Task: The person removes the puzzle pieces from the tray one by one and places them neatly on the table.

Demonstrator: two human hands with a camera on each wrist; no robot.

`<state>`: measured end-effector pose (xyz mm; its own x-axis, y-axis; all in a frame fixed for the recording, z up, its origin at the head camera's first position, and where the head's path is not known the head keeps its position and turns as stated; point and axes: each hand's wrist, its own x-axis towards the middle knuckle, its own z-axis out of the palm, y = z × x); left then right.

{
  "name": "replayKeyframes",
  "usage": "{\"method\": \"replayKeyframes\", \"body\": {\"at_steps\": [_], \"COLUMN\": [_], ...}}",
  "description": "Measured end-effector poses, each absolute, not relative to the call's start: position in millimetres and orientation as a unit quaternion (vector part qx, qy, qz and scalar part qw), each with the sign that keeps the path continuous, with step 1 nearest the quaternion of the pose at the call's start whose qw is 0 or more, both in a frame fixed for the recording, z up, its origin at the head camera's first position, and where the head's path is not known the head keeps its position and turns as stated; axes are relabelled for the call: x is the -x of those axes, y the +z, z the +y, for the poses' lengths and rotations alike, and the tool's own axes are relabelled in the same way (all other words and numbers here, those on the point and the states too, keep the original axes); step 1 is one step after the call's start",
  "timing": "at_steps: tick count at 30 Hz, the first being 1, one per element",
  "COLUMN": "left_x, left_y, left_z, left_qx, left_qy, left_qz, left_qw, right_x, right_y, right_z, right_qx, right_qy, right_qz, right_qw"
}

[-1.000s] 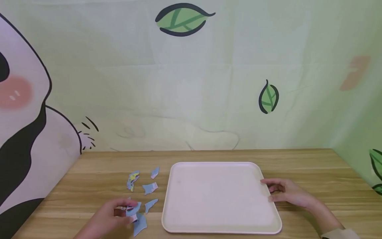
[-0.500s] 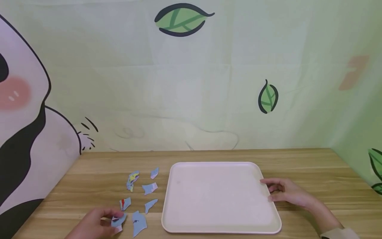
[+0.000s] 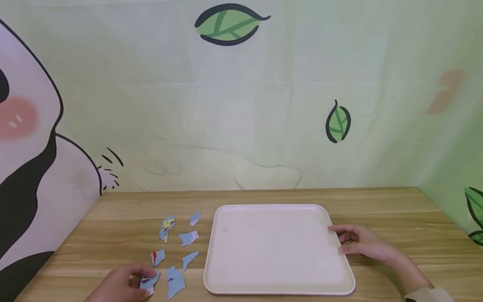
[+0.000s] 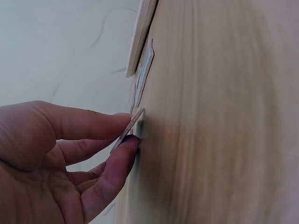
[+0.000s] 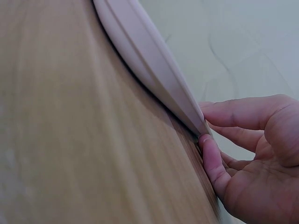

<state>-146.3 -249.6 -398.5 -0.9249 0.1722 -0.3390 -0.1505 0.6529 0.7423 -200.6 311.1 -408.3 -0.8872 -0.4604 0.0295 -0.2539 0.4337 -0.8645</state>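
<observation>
My left hand (image 3: 122, 283) pinches a thin, flat blue printed piece (image 3: 150, 280), irregular like a jigsaw piece, between thumb and fingers. In the left wrist view this piece tilts, its far edge at or just above the tabletop; contact is hard to judge. A larger blue piece (image 3: 175, 283) lies just right of it, and a blue piece with a red stripe (image 3: 157, 257) lies behind. On the other side, my right hand (image 3: 364, 243) holds the right rim of a pale rectangular tray (image 3: 279, 289), thumb and forefinger on its edge (image 5: 187, 100).
More flat pieces lie between the left hand and the tray: a blue-and-yellow one (image 3: 167, 228), a small one (image 3: 194, 218), a blue-and-pink one (image 3: 188, 238) and a narrow one (image 3: 190, 260). A printed cloth (image 3: 241, 105) stands behind the wooden table (image 3: 392, 209).
My left hand has moved left and toward me with its piece, uncovering the red-striped piece and the larger blue one. In the last half second it barely moved. The right hand stays on the tray.
</observation>
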Motion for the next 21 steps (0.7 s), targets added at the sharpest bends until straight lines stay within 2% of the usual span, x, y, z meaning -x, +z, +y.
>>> {"method": "replayKeyframes", "body": {"at_steps": [11, 14, 21], "left_x": [147.1, 146.5, 146.3], "left_y": [-399.2, -398.3, -396.3], "left_z": [-244.5, -245.2, -243.9], "left_qx": [-0.011, -0.033, -0.019], "left_qy": [0.346, 0.342, 0.334], "left_qz": [0.926, 0.928, 0.930], "left_qw": [0.149, 0.145, 0.149], "right_x": [199.9, 199.9, 200.1], "right_y": [-408.2, -408.3, -408.2], "right_z": [310.2, 310.0, 310.5], "right_qx": [0.217, 0.221, 0.226], "right_qy": [-0.492, -0.495, -0.497], "right_qz": [0.837, 0.834, 0.832], "right_qw": [0.101, 0.102, 0.102]}}
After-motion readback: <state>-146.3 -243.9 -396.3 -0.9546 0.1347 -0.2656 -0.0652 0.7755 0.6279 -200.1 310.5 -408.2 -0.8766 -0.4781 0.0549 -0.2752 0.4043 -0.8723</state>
